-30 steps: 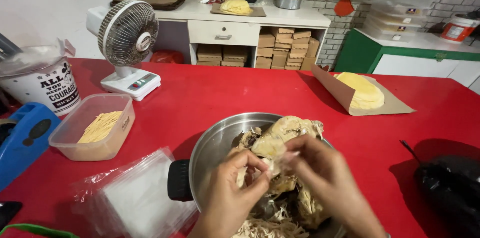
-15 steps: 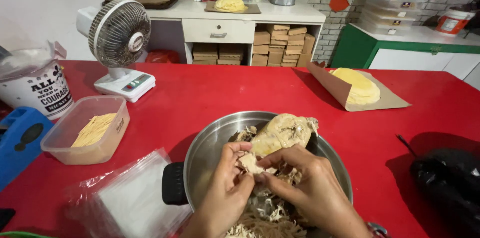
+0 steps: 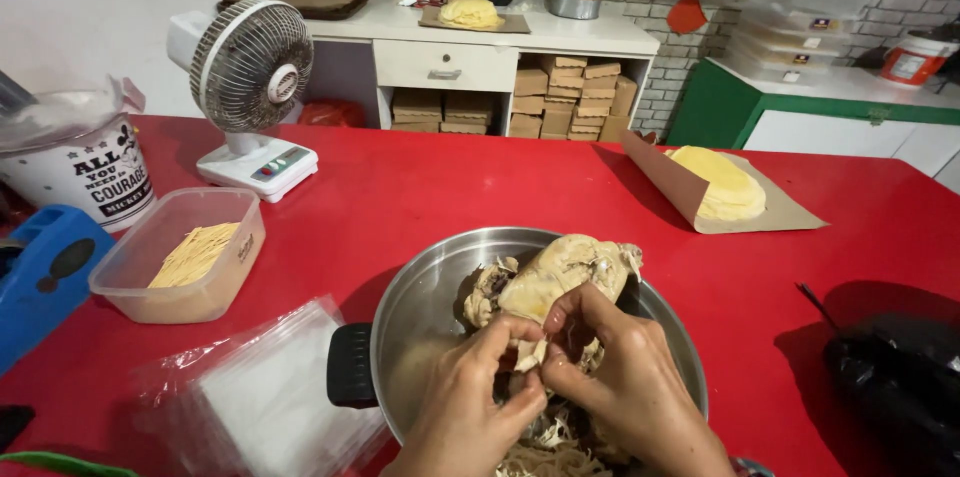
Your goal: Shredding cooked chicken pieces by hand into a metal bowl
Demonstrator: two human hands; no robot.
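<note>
Both hands, left hand (image 3: 470,402) and right hand (image 3: 625,387), pinch cooked chicken (image 3: 565,272) over the steel pot (image 3: 420,307) at the counter's (image 3: 400,187) near edge, so shreds drop inside.

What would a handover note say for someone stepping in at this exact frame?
Left hand: fingers pinched on a small piece of cooked chicken over the pan.
Right hand: pinching the same piece from the other side, fingers meeting the left's.
Steel pan sits on the red table, black handle toward the left. In it: a large pale chicken piece at the far side, and shredded chicken at the near edge.
Done: some meat already shredded.
Left: the large piece is mostly whole.
Nearby: stack of clear plastic bags and a plastic tub of yellow noodles to the left.
</note>
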